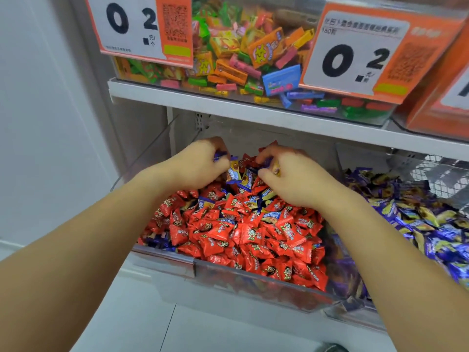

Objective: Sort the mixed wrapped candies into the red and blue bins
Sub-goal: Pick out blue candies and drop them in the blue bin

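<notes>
Blue candies (234, 172) — gripped by each hand (200, 163).

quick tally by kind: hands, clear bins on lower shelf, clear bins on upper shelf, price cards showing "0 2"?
Hands: 2, left hand and right hand, both gripping blue-wrapped candies
Lower-shelf bins: 2, red candy bin, blue candy bin
Upper-shelf clear bins: 1, mixed candy bin
"0 2" price cards: 2, left card, right card
Total: 7
</notes>
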A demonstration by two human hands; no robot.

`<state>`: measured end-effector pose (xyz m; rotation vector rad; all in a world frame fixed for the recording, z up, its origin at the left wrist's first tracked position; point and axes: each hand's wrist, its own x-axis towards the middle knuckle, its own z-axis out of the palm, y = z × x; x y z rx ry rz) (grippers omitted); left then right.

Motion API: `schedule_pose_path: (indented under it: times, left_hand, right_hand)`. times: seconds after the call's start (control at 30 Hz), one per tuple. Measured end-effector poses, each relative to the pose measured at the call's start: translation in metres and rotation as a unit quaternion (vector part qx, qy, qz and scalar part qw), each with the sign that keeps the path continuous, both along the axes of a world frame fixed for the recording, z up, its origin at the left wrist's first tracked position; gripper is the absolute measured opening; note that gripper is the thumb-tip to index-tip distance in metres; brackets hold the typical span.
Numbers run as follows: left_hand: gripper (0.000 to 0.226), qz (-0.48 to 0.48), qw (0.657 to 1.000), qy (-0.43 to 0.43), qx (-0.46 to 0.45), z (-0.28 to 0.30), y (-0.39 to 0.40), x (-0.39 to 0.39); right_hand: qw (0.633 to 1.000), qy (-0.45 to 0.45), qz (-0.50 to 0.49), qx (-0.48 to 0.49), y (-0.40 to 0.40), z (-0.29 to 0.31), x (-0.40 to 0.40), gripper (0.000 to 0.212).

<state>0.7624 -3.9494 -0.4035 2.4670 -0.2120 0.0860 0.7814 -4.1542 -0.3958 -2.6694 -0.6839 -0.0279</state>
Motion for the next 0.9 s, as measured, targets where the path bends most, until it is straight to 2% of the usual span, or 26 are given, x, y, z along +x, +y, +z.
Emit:
schedule_pose_path:
  times: [0.1,0.17,0.2,0.27,0.33,0.4,0.47,0.57,0.67,0.73,0.9]
  left_hand:
    - [0.01,0.01,0.995,0.059,-0.083,0.0,-0.004,-0.006]
    - [0.006,0.015,0.995,0.064,-0.076,-0.001,0.0,-0.005]
    - [0.005,0.021,0.995,0.058,-0.078,-0.002,0.002,-0.003]
    - [0.01,0.038,0.99,0.057,-0.121,-0.002,0.005,-0.001]
    - [0.02,0.038,0.983,0.075,-0.163,-0.001,0.004,-0.001]
    - [0.022,0.028,0.986,0.08,-0.143,-0.001,0.005,-0.001]
    - [0.023,0.028,0.993,0.08,-0.087,0.0,0.005,-0.001]
    - [0.016,0.016,0.995,0.083,-0.048,0.002,0.003,-0.002]
    - [0.026,-0.018,0.998,0.047,-0.024,0.003,-0.002,-0.004]
    - [0.023,-0.051,0.998,0.037,-0.015,0.003,-0.01,-0.006]
    - [0.013,-0.099,0.993,0.028,0.054,-0.004,-0.034,-0.007]
  right_hand:
    - [0.994,0.05,0.022,-0.093,0.011,-0.01,0.008,0.063]
    - [0.989,0.076,0.043,-0.12,0.014,-0.013,0.009,0.083]
    - [0.986,0.082,0.064,-0.128,0.016,-0.015,0.009,0.086]
    - [0.98,0.087,0.098,-0.148,0.016,-0.02,0.01,0.077]
    - [0.983,0.08,0.086,-0.144,0.014,-0.022,0.01,0.055]
    - [0.99,0.062,0.061,-0.108,0.01,-0.022,0.007,0.033]
    - [0.995,0.054,0.052,-0.063,0.008,-0.02,0.003,0.025]
    - [0.999,0.037,0.029,-0.003,0.003,-0.014,0.0,0.023]
    - [0.999,0.005,-0.012,0.043,-0.006,-0.002,-0.004,0.028]
    - [0.997,0.0,-0.021,0.068,-0.015,0.005,-0.006,0.027]
    - [0.998,0.047,-0.011,-0.033,-0.029,0.006,-0.009,0.028]
